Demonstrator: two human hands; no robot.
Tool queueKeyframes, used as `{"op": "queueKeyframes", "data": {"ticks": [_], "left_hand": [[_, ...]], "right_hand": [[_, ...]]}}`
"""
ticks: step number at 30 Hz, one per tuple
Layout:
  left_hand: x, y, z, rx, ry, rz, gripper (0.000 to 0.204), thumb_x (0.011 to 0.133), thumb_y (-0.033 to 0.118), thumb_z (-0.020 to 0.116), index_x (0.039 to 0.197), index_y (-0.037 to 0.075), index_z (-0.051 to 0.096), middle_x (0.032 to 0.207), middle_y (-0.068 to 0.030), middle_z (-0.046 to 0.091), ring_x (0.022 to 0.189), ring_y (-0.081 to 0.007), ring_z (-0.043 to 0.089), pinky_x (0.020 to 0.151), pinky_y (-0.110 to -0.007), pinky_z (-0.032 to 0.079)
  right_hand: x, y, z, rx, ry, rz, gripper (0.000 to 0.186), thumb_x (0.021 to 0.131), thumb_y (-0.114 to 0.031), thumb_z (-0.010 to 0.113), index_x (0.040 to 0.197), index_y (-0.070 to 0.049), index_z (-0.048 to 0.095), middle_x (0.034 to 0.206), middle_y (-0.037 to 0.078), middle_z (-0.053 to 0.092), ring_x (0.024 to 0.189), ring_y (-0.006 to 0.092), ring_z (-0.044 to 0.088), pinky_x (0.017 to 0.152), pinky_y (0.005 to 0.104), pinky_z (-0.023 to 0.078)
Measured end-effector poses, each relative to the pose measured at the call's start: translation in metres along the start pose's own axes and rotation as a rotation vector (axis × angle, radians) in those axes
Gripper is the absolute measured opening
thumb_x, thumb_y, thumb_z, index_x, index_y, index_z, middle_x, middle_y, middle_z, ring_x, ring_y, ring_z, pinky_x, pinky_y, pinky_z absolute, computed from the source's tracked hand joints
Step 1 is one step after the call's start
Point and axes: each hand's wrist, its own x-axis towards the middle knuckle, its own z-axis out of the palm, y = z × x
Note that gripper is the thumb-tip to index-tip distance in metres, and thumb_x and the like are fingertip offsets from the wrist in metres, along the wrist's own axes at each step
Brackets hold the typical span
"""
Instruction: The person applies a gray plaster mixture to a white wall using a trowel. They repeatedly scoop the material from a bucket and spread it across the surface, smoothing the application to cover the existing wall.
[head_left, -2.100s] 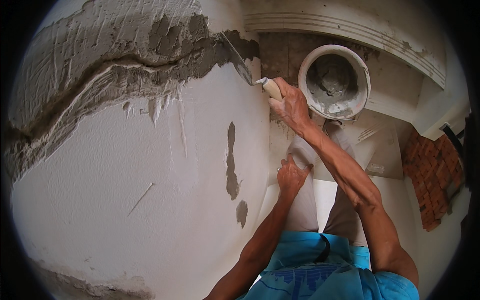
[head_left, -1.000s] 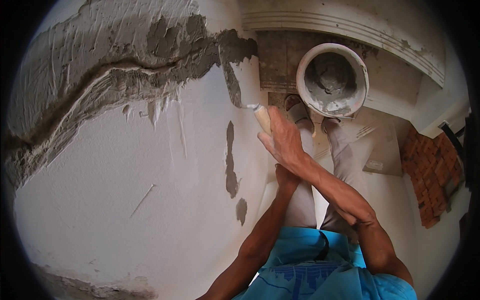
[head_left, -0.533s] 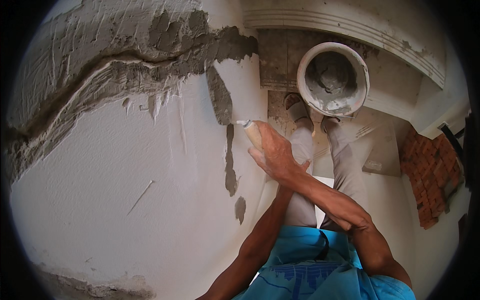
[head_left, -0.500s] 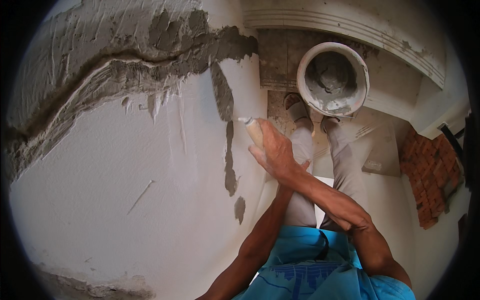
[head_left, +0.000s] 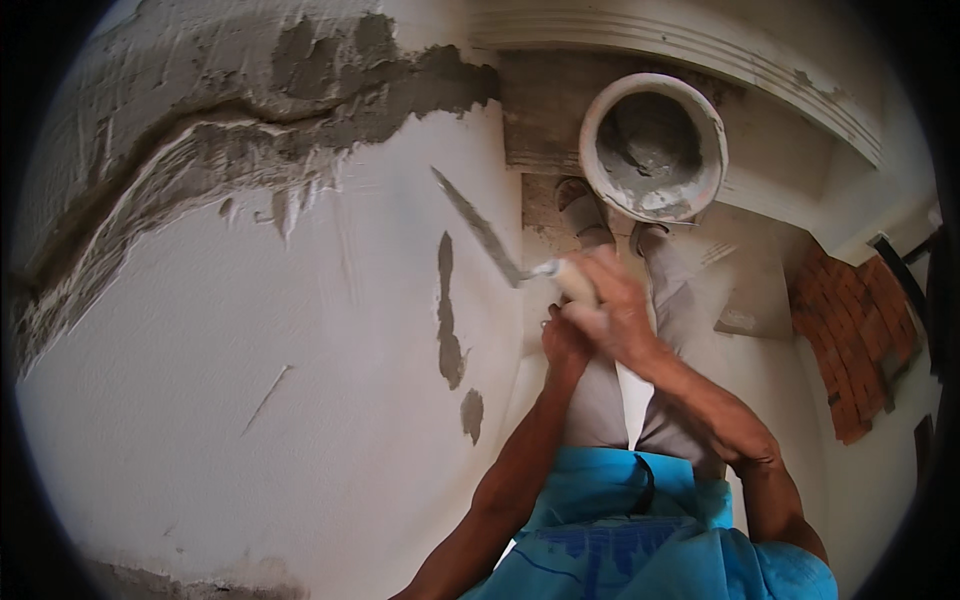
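Note:
A long-bladed trowel point(head_left: 480, 232) with a pale handle, its blade coated in grey mortar, points up and left beside the wall. My right hand point(head_left: 615, 305) grips its handle and is blurred by motion. My left hand point(head_left: 565, 345) is just below and left of it, fingers curled and partly hidden; what they hold, if anything, cannot be made out. On the white wall point(head_left: 230, 400) at left, a rough band of mortar and cracked render point(head_left: 310, 125) crosses the top, and a narrow vertical grey patch point(head_left: 449, 330) lies left of my hands.
A mortar bucket point(head_left: 712, 150) stands beyond my sandalled feet, against a grooved step point(head_left: 660, 35). A red brick-patterned patch point(head_left: 845, 340) is at the right, with a dark bar point(head_left: 890, 260) above it. My grey-trousered legs are below the bucket.
Over the last second the trowel moved down along the wall, then swung right with my right hand, its blade now slanting more. The view has shifted slightly.

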Motion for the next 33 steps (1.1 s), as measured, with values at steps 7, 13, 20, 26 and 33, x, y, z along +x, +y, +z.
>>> {"op": "queueKeyframes", "data": {"ticks": [7,13,20,26,33], "left_hand": [[-0.01,0.01,-0.018,-0.04,-0.051,-0.054,0.095,0.075,0.062,0.08,0.14,-0.002,0.053,0.118,-0.0275,0.065,0.105,-0.0445,0.068,0.093,-0.051,0.054],[-0.009,0.016,-0.021,0.008,-0.085,-0.068,0.096,0.075,0.063,0.079,0.141,-0.001,0.053,0.118,-0.0259,0.065,0.106,-0.0428,0.068,0.094,-0.05,0.054],[-0.011,0.019,-0.021,0.0,-0.044,-0.049,0.088,0.076,0.051,0.085,0.137,-0.003,0.053,0.112,-0.0257,0.064,0.097,-0.0448,0.068,0.086,-0.05,0.058],[-0.009,0.016,-0.016,-0.004,-0.086,-0.083,0.096,0.074,0.063,0.08,0.14,-0.001,0.054,0.117,-0.026,0.065,0.103,-0.0438,0.068,0.092,-0.049,0.055],[-0.009,0.017,-0.018,-0.009,-0.082,-0.072,0.096,0.074,0.063,0.08,0.139,-0.002,0.054,0.116,-0.0263,0.065,0.101,-0.044,0.068,0.09,-0.05,0.055]], "right_hand": [[-0.015,0.085,-0.119,-0.475,0.045,0.137,0.05,0.077,-0.007,0.068,0.126,-0.006,0.064,0.099,0.019,0.061,0.092,0.0399,0.066,0.082,0.0481,0.054],[0.035,0.128,-0.148,-0.838,-0.105,0.08,0.037,0.08,-0.003,0.063,0.117,-0.001,0.065,0.096,0.024,0.065,0.094,0.0424,0.066,0.084,0.0485,0.053],[0.095,0.151,-0.141,-1.148,-0.327,0.061,0.012,0.084,-0.007,0.063,0.091,-0.003,0.071,0.091,0.017,0.07,0.089,0.036,0.072,0.076,0.0458,0.058],[0.108,0.135,-0.146,-1.286,-0.277,-0.149,0.009,0.082,-0.005,0.065,0.083,-0.004,0.074,0.085,0.017,0.074,0.082,0.0317,0.075,0.074,0.0414,0.061],[0.13,0.136,-0.141,-1.288,-0.431,-0.049,0.012,0.08,-0.004,0.066,0.087,-0.004,0.076,0.089,0.016,0.075,0.089,0.0331,0.076,0.078,0.0417,0.061]]}}
